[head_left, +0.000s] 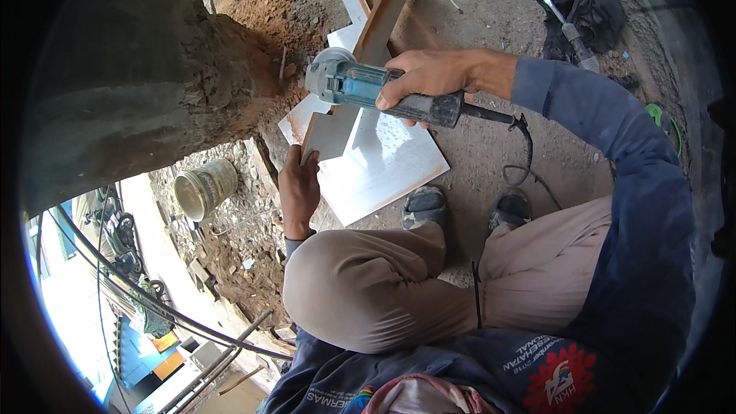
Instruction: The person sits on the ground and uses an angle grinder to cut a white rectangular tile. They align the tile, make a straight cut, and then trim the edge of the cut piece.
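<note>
My right hand (429,86) is wrapped round the dark body of a blue-green angle grinder (360,83). The grinder's disc and guard (330,57) lie over the edge of a flat grey metal piece (331,132) with brown, rusty edges. My left hand (299,188) pinches the near lower corner of that piece, its thumb and fingers on either side. Under it, a white metal sheet (383,172) rests on the ground. From the grinder's rear end a black cord (491,114) runs toward my feet.
A thick grey column (146,92) stands close on the left. Beside it lies a tipped, dirty bucket (205,188) on rubble. Black cloth (590,8) and a long metal tool (567,31) lie at the far right. Black cables (153,303) cross the lower left.
</note>
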The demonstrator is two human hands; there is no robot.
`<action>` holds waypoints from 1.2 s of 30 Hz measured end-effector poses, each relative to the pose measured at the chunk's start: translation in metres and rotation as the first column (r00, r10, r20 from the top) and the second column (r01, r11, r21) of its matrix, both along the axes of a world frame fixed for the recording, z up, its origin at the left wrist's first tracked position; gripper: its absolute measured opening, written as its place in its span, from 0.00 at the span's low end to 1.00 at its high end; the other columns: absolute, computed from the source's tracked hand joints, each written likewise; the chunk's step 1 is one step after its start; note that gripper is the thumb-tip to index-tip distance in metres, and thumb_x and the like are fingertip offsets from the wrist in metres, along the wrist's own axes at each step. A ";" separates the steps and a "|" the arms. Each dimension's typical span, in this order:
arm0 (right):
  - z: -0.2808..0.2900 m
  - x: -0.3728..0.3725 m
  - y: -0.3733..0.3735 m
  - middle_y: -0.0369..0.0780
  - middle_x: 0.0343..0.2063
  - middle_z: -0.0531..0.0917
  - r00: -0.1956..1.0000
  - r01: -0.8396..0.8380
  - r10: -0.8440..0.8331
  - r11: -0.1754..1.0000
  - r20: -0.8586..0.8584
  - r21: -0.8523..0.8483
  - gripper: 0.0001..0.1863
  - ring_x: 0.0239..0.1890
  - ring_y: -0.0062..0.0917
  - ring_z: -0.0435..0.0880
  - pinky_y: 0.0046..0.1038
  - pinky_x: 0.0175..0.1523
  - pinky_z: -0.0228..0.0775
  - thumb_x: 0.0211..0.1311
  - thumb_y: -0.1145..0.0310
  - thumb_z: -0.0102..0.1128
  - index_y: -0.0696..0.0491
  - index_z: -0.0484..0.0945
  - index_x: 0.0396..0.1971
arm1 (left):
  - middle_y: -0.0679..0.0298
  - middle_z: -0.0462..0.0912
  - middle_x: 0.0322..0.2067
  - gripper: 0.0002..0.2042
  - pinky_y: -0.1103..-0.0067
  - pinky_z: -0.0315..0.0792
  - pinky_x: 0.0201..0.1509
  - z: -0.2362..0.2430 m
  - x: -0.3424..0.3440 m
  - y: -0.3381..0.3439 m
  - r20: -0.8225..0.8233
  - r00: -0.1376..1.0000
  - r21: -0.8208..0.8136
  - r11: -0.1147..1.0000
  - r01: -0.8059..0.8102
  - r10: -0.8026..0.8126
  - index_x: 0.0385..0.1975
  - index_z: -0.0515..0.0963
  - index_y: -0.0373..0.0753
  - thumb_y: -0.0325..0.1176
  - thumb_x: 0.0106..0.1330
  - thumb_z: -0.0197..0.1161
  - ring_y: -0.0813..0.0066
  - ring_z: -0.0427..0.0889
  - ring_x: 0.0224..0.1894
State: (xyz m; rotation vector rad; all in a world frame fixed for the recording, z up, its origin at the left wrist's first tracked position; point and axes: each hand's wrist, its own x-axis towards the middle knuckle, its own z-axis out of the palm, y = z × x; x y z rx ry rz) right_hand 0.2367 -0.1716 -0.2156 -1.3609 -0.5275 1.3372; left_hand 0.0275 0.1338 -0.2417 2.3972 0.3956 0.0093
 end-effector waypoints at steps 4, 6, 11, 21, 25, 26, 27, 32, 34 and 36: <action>-0.002 -0.008 0.003 0.44 0.29 0.87 1.000 -0.004 0.004 1.000 -0.006 -0.008 0.28 0.22 0.24 0.87 0.25 0.24 0.79 0.66 0.51 0.71 0.63 0.78 0.49 | 0.47 0.85 0.28 0.08 0.67 0.77 0.35 -0.003 -0.002 0.003 -0.002 1.000 0.004 1.000 -0.002 0.002 0.42 0.73 0.30 0.30 0.80 0.61 0.58 0.87 0.30; -0.001 -0.008 0.004 0.43 0.30 0.87 1.000 -0.023 0.022 1.000 -0.011 -0.014 0.27 0.25 0.23 0.87 0.25 0.27 0.81 0.67 0.52 0.71 0.62 0.77 0.50 | 0.47 0.86 0.29 0.08 0.67 0.79 0.36 -0.005 -0.002 0.003 0.029 1.000 -0.037 0.999 0.001 0.000 0.42 0.74 0.30 0.30 0.80 0.60 0.58 0.89 0.32; -0.001 -0.009 0.005 0.42 0.32 0.86 0.999 -0.046 0.046 0.998 -0.019 -0.031 0.27 0.30 0.23 0.88 0.26 0.31 0.86 0.68 0.52 0.70 0.61 0.76 0.50 | 0.46 0.87 0.32 0.10 0.68 0.81 0.37 -0.008 -0.004 0.006 0.006 1.000 -0.044 0.999 -0.006 0.006 0.43 0.74 0.29 0.31 0.81 0.60 0.61 0.90 0.33; -0.009 -0.010 0.009 0.46 0.29 0.87 0.999 -0.034 0.034 0.999 -0.008 -0.023 0.27 0.23 0.25 0.88 0.27 0.25 0.82 0.64 0.52 0.73 0.63 0.79 0.47 | 0.49 0.87 0.33 0.11 0.71 0.83 0.39 -0.020 -0.010 0.011 0.031 0.999 -0.136 0.991 -0.007 0.011 0.44 0.74 0.29 0.34 0.82 0.59 0.67 0.89 0.34; -0.010 -0.011 0.011 0.45 0.29 0.87 0.999 -0.040 0.041 0.999 0.005 -0.033 0.26 0.23 0.25 0.88 0.27 0.25 0.81 0.64 0.52 0.73 0.62 0.80 0.45 | 0.50 0.86 0.32 0.11 0.71 0.82 0.38 -0.021 -0.011 0.011 0.001 1.000 -0.099 0.995 -0.019 0.019 0.44 0.74 0.29 0.34 0.83 0.58 0.67 0.88 0.34; -0.010 -0.011 0.011 0.44 0.29 0.87 0.999 -0.044 0.045 0.998 0.010 -0.040 0.26 0.23 0.25 0.88 0.27 0.24 0.81 0.65 0.52 0.72 0.62 0.80 0.45 | 0.50 0.86 0.32 0.11 0.71 0.81 0.38 -0.022 -0.012 0.010 0.000 1.000 -0.098 0.995 -0.024 0.024 0.44 0.74 0.29 0.34 0.83 0.58 0.67 0.88 0.33; -0.009 -0.011 0.012 0.44 0.29 0.87 0.999 -0.051 0.051 0.998 0.015 -0.046 0.26 0.23 0.25 0.88 0.27 0.24 0.81 0.65 0.52 0.73 0.62 0.80 0.44 | 0.50 0.86 0.32 0.11 0.71 0.81 0.38 -0.022 -0.012 0.010 0.000 1.000 -0.096 0.995 -0.028 0.028 0.43 0.74 0.29 0.34 0.83 0.58 0.67 0.88 0.33; -0.009 -0.012 0.018 0.44 0.28 0.87 0.997 -0.071 0.074 0.994 0.037 -0.079 0.26 0.22 0.25 0.87 0.27 0.24 0.80 0.65 0.53 0.73 0.63 0.80 0.44 | 0.51 0.86 0.32 0.11 0.72 0.81 0.39 -0.024 -0.012 0.012 -0.005 1.000 -0.079 0.997 -0.023 0.023 0.43 0.74 0.29 0.33 0.83 0.58 0.68 0.87 0.33; -0.010 -0.013 0.019 0.44 0.28 0.87 0.997 -0.066 0.070 0.995 0.046 -0.072 0.25 0.22 0.25 0.87 0.27 0.24 0.80 0.65 0.53 0.73 0.63 0.80 0.43 | 0.51 0.85 0.32 0.11 0.72 0.81 0.40 -0.025 -0.013 0.013 -0.006 1.000 -0.094 0.995 -0.025 0.025 0.44 0.74 0.29 0.33 0.83 0.58 0.69 0.87 0.34; -0.012 -0.013 0.020 0.44 0.28 0.87 0.996 -0.062 0.066 0.995 0.052 -0.075 0.25 0.22 0.25 0.87 0.27 0.24 0.81 0.65 0.53 0.73 0.63 0.80 0.43 | 0.51 0.85 0.32 0.11 0.72 0.82 0.40 -0.026 -0.013 0.013 0.007 0.999 -0.148 0.988 -0.032 0.034 0.44 0.74 0.29 0.33 0.83 0.58 0.70 0.87 0.35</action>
